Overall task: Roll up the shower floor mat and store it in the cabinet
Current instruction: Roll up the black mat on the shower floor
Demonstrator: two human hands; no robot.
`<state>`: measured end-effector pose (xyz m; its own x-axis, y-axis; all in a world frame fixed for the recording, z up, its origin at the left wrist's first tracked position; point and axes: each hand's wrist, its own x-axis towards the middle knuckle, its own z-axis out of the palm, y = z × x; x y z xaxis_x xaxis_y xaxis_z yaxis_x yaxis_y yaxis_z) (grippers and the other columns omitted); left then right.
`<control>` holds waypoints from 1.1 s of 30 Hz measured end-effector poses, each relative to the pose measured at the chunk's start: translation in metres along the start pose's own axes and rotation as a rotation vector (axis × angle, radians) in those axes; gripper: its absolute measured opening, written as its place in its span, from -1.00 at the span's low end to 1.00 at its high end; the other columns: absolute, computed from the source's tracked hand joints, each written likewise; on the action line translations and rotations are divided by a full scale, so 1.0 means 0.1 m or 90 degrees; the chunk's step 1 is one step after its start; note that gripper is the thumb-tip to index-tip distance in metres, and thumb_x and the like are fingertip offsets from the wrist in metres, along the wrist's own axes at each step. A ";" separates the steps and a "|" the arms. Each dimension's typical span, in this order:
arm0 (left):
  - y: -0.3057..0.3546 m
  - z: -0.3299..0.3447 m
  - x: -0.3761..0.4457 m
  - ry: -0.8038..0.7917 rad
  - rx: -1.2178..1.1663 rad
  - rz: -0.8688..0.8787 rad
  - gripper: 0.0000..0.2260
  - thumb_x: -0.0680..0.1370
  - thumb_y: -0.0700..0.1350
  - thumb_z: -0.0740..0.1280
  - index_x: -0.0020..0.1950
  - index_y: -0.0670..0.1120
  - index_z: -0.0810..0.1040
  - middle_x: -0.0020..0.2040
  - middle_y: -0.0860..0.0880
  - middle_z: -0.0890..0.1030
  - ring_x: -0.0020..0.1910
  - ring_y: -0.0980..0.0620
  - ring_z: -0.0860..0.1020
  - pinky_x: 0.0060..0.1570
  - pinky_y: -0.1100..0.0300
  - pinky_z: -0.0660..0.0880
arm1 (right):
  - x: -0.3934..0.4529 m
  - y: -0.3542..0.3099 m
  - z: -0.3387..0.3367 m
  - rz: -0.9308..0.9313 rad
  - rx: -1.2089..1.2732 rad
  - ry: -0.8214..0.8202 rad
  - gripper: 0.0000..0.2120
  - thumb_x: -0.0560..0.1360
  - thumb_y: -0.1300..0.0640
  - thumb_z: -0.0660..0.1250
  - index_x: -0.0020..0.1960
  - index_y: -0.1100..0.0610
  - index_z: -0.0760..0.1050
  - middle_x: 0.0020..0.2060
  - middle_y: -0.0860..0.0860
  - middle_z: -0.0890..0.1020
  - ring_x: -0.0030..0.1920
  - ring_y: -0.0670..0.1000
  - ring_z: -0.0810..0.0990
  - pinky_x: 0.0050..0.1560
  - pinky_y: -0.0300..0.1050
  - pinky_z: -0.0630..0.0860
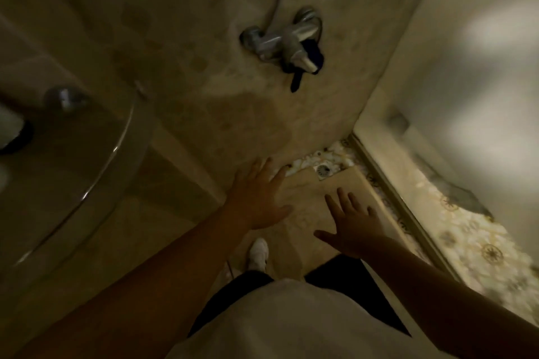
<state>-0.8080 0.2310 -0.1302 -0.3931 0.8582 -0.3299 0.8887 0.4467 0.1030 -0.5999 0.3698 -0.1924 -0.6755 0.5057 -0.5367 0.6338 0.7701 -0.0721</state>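
On my far left I see a curved glass shower panel (87,172) with a round metal knob (65,97) on it, all quite dim. Moving right, my left hand (256,198) reaches down with its fingers spread wide and nothing in it, held over the near-left part of the floor mat (309,201), though I cannot tell whether it touches. Below it a white shoe (258,252) stands at the mat's near edge. Above, on the tiled wall (186,67), sits a chrome mixer tap (284,39) with a hose running up from it. The mat lies flat and unrolled on the shower floor, pale and marbled, with a notch at its far edge around the drain (323,169). My right hand (351,226) is splayed open and empty too, over the mat's right side. Further right runs a metal door track (405,213), then patterned floor (472,242) beyond it, blurred.
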 end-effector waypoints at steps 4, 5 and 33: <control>0.05 -0.24 0.68 -0.026 -0.004 0.109 -0.16 0.38 0.50 -0.01 0.54 0.13 -0.13 0.60 -0.03 -0.12 0.55 -0.11 -0.14 0.41 -0.28 -0.04 | 0.11 0.03 -0.12 0.113 0.061 0.014 0.05 0.17 -0.66 -0.17 0.49 -0.15 -0.35 0.53 -0.02 -0.28 0.53 0.11 -0.19 0.41 0.27 0.01; 0.10 -0.30 0.80 -0.030 -0.007 0.140 -0.15 0.38 0.51 -0.03 0.55 0.13 -0.13 0.60 -0.03 -0.13 0.55 -0.11 -0.15 0.42 -0.28 -0.05 | 0.11 0.04 -0.15 0.143 0.081 0.021 0.06 0.16 -0.66 -0.18 0.49 -0.15 -0.34 0.53 -0.02 -0.28 0.53 0.11 -0.18 0.41 0.28 0.01; 2.73 -0.65 2.74 -0.134 0.319 0.746 -0.13 0.34 0.49 -0.08 0.56 0.13 -0.16 0.60 -0.01 -0.20 0.55 -0.09 -0.19 0.44 -0.29 -0.05 | -0.59 1.36 -0.03 0.624 0.469 0.063 -0.03 0.33 -0.55 -0.04 0.53 -0.07 -0.30 0.53 0.01 -0.31 0.52 0.08 -0.23 0.43 0.24 -0.01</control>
<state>-0.6888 0.6042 -0.1317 0.6799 0.5956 -0.4277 0.6858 -0.7230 0.0834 -0.4752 0.4465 -0.1680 0.2006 0.7990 -0.5668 0.9289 -0.3389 -0.1490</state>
